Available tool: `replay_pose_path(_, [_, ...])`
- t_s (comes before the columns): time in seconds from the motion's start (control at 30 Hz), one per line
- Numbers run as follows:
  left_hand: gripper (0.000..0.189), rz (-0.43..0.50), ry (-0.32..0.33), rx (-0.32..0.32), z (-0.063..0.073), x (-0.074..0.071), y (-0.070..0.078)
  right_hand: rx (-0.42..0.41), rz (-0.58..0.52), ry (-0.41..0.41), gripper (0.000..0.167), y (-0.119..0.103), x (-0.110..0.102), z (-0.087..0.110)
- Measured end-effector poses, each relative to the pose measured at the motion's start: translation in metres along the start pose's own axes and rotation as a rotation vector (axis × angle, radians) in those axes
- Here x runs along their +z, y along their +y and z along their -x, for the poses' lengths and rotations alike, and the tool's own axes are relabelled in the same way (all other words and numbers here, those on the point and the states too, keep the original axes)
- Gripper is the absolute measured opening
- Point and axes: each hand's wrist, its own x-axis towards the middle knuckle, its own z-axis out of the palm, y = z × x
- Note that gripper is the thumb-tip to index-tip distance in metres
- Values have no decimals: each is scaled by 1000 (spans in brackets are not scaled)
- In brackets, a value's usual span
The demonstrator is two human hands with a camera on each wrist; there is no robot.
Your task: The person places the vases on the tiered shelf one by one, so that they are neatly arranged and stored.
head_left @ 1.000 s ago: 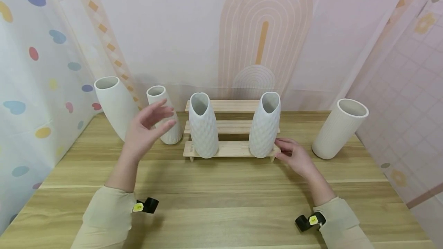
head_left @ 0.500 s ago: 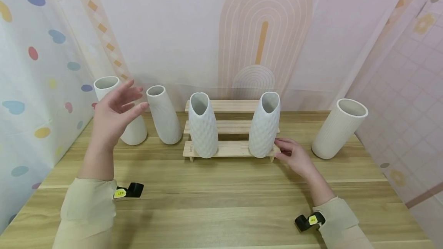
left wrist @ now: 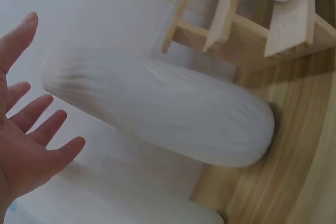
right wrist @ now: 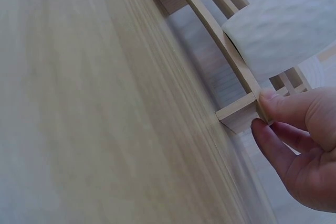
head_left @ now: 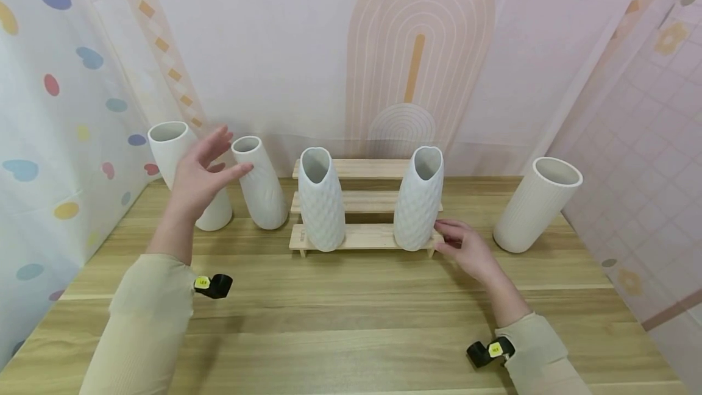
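Observation:
My left hand (head_left: 200, 178) is raised with fingers and thumb spread, holding nothing. It hovers by the upper part of a slim white vase (head_left: 263, 194), whose surface looks faintly wavy in the left wrist view. Behind the hand, partly covered by it, stands a smooth white vase (head_left: 216, 212). At the right end of a three-step wooden display stand (head_left: 368, 236), my right hand (head_left: 466, 249) pinches the lowest step's corner between thumb and fingers, as the right wrist view shows. Two white diamond-textured vases, one left (head_left: 323, 212) and one right (head_left: 417, 206), stand upright on that step.
A ribbed white vase (head_left: 534, 209) stands on the wooden table (head_left: 356, 322) to the right, beyond my right hand. Patterned curtains (head_left: 274, 47) hang behind the table and along both sides.
My left hand first moves left, passing from the slim vase to the smooth one, then shifts partway back right toward the slim vase. My right hand stays on the stand; the vases keep their places.

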Motion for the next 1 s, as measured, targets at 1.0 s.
replay_pose_path(1.0, [69,26,76,29,-13,24,-23,-9,4,7,43,2,0,0])
